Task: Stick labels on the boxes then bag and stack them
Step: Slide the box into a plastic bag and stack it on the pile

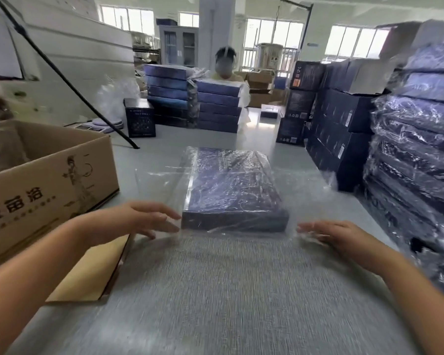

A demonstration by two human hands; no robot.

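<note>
Here our left hand point(144, 220) and right hand point(336, 235) are released, fingers straight, their tips at the loose mouth of the clear bag point(315, 175), one on either side of the dark blue box point(231, 185). The box lies inside the bag mid-table, its long axis running from near edge to far edge, a short end facing us. The grey table point(215, 290) also carries a cardboard carton point(49, 175) at its left edge and bagged stacks point(415, 149) along the right. Windows point(272, 34) light the room behind.
</note>
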